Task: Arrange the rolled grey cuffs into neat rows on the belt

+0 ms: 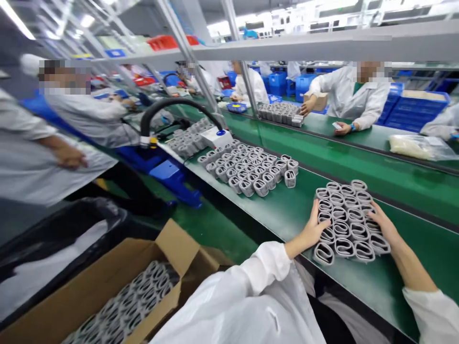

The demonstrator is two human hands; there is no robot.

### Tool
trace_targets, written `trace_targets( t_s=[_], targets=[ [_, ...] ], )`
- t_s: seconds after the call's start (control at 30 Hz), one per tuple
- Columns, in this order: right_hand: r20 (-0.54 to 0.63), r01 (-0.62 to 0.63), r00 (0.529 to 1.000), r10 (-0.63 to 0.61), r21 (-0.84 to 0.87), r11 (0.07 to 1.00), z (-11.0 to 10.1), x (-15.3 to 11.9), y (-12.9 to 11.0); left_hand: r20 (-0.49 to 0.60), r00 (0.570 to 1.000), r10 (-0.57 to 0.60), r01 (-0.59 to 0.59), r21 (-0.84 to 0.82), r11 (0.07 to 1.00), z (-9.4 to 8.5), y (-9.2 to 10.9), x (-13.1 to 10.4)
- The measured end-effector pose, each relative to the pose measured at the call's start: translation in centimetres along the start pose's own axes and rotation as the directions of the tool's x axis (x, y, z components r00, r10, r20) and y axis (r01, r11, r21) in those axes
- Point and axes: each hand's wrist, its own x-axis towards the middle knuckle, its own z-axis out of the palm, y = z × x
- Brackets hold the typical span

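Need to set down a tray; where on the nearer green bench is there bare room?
The bench is bare between the middle roll cluster and the handled cluster, and right of the right hand. It is crowded around the white box, with rolls on both sides.

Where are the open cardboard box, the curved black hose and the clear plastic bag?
Cardboard box [177, 246]: head view, on its raised flap.
Black hose [175, 102]: head view, near the top of its arch.
Clear plastic bag [412, 146]: head view, on its filled part.

Bare green strip [304, 195] between the roll clusters passes a hand; metal posts [245, 81] and shelf [322, 45] block beyond.
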Motion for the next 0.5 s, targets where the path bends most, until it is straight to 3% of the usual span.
trace_targets(
  t_s=[0.13,0.3,0.4,0.5],
  targets=[
    [-0.197,0.106,0.977,-0.078,0.134,0.985,-1.0,0.0,2.9,0.143,0.987,0.077,-0.075,-0.020,0.997,0.7,-0.2,4.6],
    [-0.439,0.254,0.889,-0.131,0.236,0.938,-3.5,6.0,0.1,0.270,0.946,0.181,-0.197,0.032,0.980,4.1,3.4,15.4],
    [-0.512,0.280,0.850,-0.125,0.238,0.930,-4.2,10.1,-1.2,0.282,0.951,0.128,-0.139,0.018,0.990,5.8,6.0,21.6],
    [-0.497,0.328,0.842,-0.211,0.161,0.931,-4.4,10.8,0.4,0.234,0.971,0.046,-0.047,-0.002,0.999,4.7,6.3,23.6]
  ],
)
